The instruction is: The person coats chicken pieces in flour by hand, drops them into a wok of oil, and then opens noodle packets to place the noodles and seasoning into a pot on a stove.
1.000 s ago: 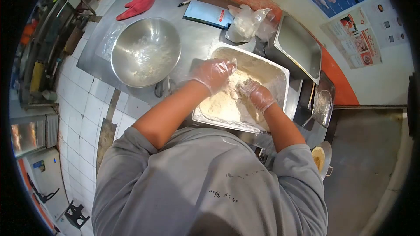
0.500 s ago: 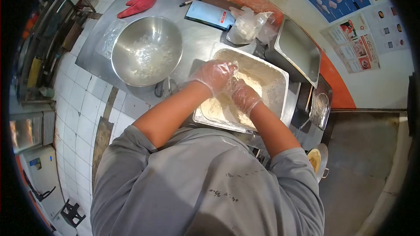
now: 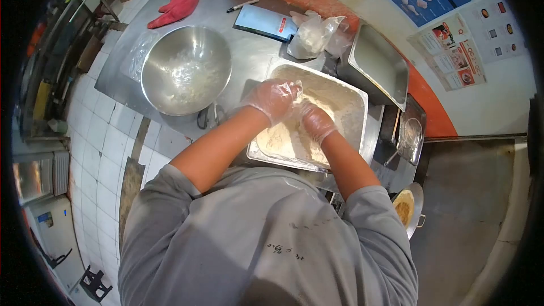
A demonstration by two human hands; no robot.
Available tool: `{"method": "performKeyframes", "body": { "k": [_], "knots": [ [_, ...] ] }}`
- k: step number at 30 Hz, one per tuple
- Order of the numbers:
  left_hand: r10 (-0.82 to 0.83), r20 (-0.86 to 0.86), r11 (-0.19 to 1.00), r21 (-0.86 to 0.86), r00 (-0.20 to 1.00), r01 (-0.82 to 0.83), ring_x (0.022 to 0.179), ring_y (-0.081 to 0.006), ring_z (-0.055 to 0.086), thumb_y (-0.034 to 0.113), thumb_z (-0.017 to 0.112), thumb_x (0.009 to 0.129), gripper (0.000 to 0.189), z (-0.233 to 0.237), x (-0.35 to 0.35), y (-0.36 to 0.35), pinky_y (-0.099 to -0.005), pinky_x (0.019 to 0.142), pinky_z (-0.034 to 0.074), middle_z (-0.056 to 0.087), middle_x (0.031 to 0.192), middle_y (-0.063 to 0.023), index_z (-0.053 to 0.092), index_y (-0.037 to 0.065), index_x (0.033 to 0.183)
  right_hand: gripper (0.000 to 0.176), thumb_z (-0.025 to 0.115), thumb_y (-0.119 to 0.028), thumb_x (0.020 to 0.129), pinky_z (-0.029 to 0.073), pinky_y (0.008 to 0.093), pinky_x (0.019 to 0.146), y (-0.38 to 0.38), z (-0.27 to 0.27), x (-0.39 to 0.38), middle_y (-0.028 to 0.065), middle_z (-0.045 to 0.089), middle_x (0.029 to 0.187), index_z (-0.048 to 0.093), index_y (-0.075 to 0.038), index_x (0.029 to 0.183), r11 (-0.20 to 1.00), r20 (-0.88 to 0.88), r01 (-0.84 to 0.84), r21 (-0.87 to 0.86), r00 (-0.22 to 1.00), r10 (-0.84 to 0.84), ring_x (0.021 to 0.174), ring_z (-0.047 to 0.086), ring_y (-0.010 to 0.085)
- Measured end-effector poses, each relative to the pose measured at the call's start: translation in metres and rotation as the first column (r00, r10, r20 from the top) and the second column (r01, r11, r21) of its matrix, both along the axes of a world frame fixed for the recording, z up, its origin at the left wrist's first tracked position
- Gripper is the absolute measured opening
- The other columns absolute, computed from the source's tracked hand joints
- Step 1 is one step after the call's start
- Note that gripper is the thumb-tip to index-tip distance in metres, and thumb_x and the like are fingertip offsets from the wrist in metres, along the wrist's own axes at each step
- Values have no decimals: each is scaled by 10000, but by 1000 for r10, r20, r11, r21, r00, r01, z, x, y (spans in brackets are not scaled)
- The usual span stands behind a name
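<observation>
A rectangular metal pan [image 3: 354, 136] holds pale flour [image 3: 276, 143], spread and heaped over its bottom. My left hand [image 3: 272, 101], in a clear plastic glove, is over the pan's left part with its fingers curled. Close beside it, my right hand [image 3: 317, 121], gloved too, is closed low over the flour. Something whitish shows between the two hands at the fingertips. It is too small and too covered by the fingers for me to tell what it is.
Left of the pan stands a large steel bowl [image 3: 187, 71], with scissors [image 3: 208, 116] near it. Behind are a blue box [image 3: 265, 22], a plastic bag [image 3: 313, 35], a marker [image 3: 242, 5] and a red glove [image 3: 174, 9]. A deep metal container [image 3: 378, 65] stands to the right.
The whole view has shifted slightly, so the table's things sit a little further left. Both hands stay close together over the flour, their fingers only slightly moved.
</observation>
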State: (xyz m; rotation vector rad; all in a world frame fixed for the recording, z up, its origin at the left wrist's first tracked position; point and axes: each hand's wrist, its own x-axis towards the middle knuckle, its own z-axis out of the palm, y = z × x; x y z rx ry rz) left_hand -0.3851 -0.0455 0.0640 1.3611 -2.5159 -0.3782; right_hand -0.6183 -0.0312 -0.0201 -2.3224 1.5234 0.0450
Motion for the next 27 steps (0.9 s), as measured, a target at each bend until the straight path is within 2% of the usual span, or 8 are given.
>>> {"method": "performKeyframes", "body": {
  "k": [3,4,8,12,20,23,25,27],
  "knots": [
    [44,23,998,54,999,-45,1234,-258,674,246,625,919,403,4,1,4,-402,1019,567,723,1304,-91,686,162,1308,137,638,-80,902,549,362,773,-10,11,-18,140,671,895,691,19,980,985,447,167,45,878,-169,825,692,252],
    [50,-18,998,47,999,-49,1224,-255,680,251,628,917,402,1,2,5,-402,1007,573,726,1300,-84,688,162,1304,198,684,-126,881,541,421,787,-1,28,-21,199,697,970,695,-40,1059,921,710,289,261,589,-386,871,660,344],
    [38,31,997,-71,999,-35,1209,-251,688,273,636,913,416,8,2,6,-412,989,580,725,1302,-72,683,165,1312,111,701,-9,848,530,412,736,34,146,3,168,668,880,721,-27,956,915,410,247,-320,906,-101,822,656,312],
    [-21,58,986,-164,998,31,1229,-256,672,293,652,917,413,-14,2,3,-406,1043,549,727,1297,-78,699,157,1304,204,736,-98,820,531,487,836,34,-20,-77,216,693,982,716,-59,1019,997,26,-5,-80,1000,7,907,652,416],
    [-80,-68,970,-235,995,62,1223,-315,670,191,840,767,480,-21,2,-2,-412,1048,555,735,1252,-130,743,121,1232,288,741,-93,851,558,418,894,118,196,-115,173,701,1066,729,-77,1138,886,595,462,-39,723,-352,964,678,352],
    [-82,3,924,-375,997,78,1129,-357,690,81,761,776,348,-33,2,-7,-447,983,566,737,1163,-152,732,95,1123,171,712,-139,887,557,417,813,177,205,-221,181,696,969,722,-66,1041,763,548,495,-417,806,-223,893,675,335],
    [-121,15,922,-368,993,118,1095,-368,693,69,741,788,329,-33,5,-11,-457,961,570,735,1147,-156,727,92,1115,206,692,-158,933,544,416,914,233,211,-280,158,714,1070,737,-65,1111,584,782,758,291,163,-601,983,674,318],
    [-134,27,922,-364,991,135,1061,-379,696,57,721,799,310,-34,4,-15,-467,939,573,733,1131,-160,723,89,1107,222,661,-209,966,547,432,905,295,215,-338,182,719,1081,743,-63,1112,454,324,853,-257,518,-792,994,684,329]
  ]
}}
